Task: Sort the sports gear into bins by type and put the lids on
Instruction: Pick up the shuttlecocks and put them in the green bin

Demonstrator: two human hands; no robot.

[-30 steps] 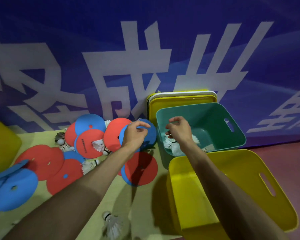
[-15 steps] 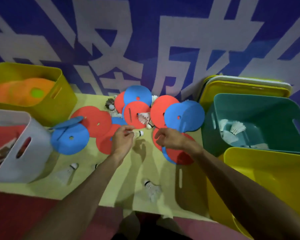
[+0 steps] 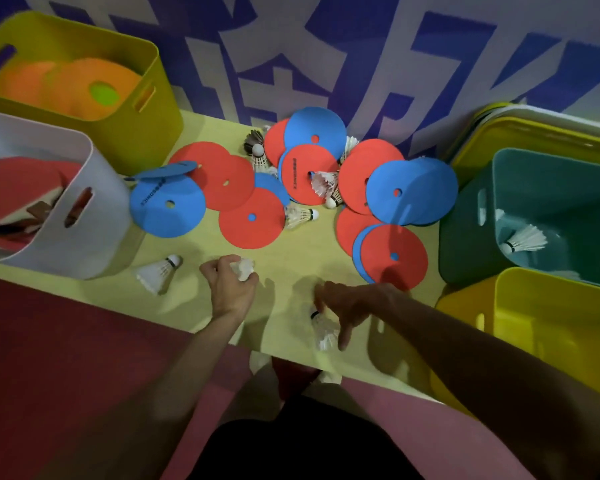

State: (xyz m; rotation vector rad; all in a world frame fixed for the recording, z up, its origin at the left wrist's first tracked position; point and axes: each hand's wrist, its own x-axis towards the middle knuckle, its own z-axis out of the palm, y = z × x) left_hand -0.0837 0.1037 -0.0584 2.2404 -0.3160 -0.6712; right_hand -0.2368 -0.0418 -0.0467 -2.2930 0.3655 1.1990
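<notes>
Red and blue flat discs (image 3: 392,188) lie piled on the yellow-green mat (image 3: 291,247), with white shuttlecocks scattered among them. My left hand (image 3: 229,282) grips a white shuttlecock (image 3: 243,268) near the mat's front. My right hand (image 3: 350,303) reaches down over another shuttlecock (image 3: 323,329) at the front edge, fingers spread and touching its cork end. A third shuttlecock (image 3: 158,271) lies left of my left hand. The teal bin (image 3: 465,237) at right holds shuttlecocks (image 3: 525,240).
A yellow bin (image 3: 160,109) with orange discs stands back left, a white bin (image 3: 94,216) with red gear in front of it. An open yellow bin (image 3: 499,306) sits front right. Yellow and white lids (image 3: 534,129) lean on the blue banner wall behind the teal bin.
My view swung left and down from the teal bin. Both hands drew back from the disc pile to the mat's front; the left now holds a shuttlecock, the right reaches onto another.
</notes>
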